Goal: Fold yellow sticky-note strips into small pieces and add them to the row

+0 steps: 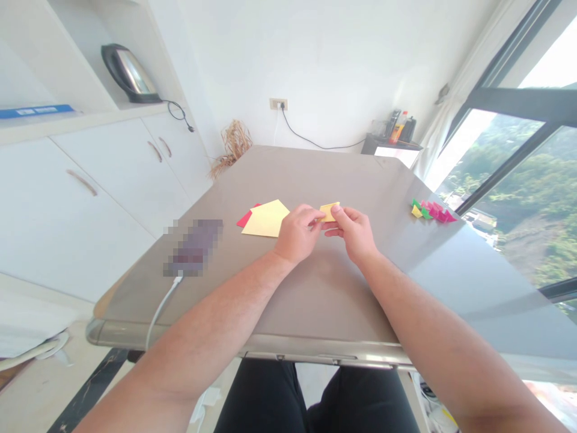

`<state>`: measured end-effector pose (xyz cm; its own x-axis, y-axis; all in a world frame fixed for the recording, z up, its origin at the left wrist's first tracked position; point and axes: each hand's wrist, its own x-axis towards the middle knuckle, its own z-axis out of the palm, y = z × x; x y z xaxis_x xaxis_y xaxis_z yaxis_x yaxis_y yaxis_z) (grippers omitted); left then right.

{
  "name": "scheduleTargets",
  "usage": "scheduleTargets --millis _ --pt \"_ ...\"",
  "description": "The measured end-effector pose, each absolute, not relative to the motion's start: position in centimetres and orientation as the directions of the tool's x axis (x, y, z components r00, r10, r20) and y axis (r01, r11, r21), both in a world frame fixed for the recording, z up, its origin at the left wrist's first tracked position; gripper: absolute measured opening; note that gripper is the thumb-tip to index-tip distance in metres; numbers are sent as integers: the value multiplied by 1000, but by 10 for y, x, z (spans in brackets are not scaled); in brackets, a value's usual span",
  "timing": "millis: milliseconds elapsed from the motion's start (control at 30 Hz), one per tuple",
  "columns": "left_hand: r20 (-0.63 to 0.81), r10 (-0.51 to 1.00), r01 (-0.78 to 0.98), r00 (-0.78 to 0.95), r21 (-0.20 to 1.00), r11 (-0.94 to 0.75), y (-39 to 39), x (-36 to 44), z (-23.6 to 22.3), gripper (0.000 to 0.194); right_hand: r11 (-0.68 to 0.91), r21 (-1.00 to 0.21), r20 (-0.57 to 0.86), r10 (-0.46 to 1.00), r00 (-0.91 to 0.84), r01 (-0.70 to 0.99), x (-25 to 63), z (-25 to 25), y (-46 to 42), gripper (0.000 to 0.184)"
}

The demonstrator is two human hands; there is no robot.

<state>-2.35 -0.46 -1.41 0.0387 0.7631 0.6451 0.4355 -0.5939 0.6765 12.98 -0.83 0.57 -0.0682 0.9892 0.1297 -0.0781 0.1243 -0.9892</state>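
Observation:
Between my two hands is a small folded piece of yellow paper, held up over the table. My left hand pinches its left end with the fingertips. On the other end, my right hand presses its thumb on the front, with fingers curled behind. Just left of my left hand lie flat yellow paper sheets, partly over a red sheet. The lower part of the folded paper is hidden by my fingers.
Small folded paper pieces in pink, green and yellow sit at the table's right edge. A blurred-out dark device with a white cable lies at left. The grey table borders a window; a kettle stands on a shelf.

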Motion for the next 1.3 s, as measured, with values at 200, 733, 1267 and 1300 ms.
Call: scheduleTargets --millis 200,733,1267,1300 --pt "522 852 285 -47 824 -489 -4 -23 -16 20 161 -985 163 986 25 58 135 0 -1 17" --pt "188 982 -81 27 979 -185 2 -26 -15 11 196 -963 180 979 -97 184 141 -7 -2 19" --pt "220 976 -129 7 968 -217 1 -28 -11 17 234 -972 226 957 -182 27 138 -1 -4 21" --pt "211 977 -153 14 966 -207 1 -28 -10 17 240 -971 232 956 -181 21 138 -1 -4 22"
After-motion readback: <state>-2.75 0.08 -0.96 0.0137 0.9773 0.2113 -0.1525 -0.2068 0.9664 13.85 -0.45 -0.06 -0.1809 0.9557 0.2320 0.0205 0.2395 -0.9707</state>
